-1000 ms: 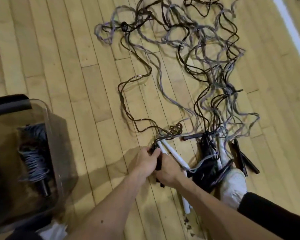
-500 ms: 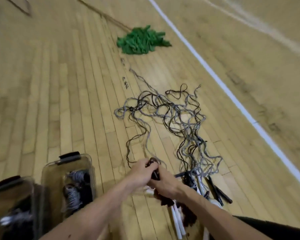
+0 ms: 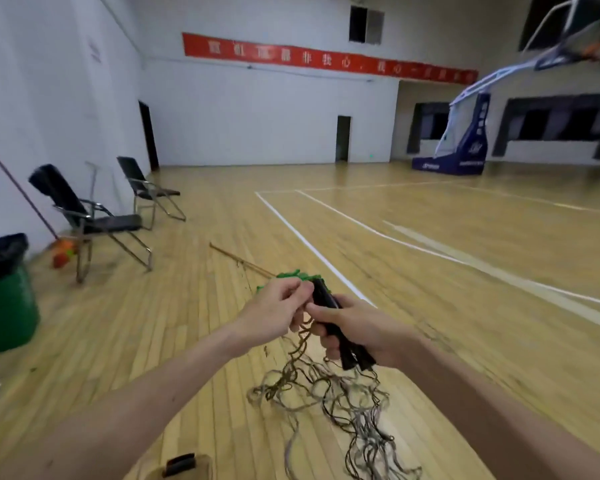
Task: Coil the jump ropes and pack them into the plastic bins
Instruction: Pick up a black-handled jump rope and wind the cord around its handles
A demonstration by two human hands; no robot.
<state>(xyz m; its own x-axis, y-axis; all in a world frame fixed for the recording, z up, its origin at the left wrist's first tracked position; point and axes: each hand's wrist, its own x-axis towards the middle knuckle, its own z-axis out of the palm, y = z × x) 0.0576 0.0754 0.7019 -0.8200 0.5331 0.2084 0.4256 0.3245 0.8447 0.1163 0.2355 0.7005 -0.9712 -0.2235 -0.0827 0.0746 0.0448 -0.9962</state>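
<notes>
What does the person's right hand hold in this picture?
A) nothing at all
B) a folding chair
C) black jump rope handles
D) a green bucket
C: the fingers of the right hand curl round the black handles, and the rope cords hang below them down to the wooden floor.

Wide sports hall here, pale plank floor crossed by white court lines. White walls all round, a long red banner running high across the far one, lettering too blurred to read. Two dark doorways below, one at the far wall, one on the left. Blue basketball stand at the far right edge of the floor, dark windows behind it. Along the left wall, two folding chairs, a long stick leaning, and a green bin with a black liner. Light is even and dull.
</notes>
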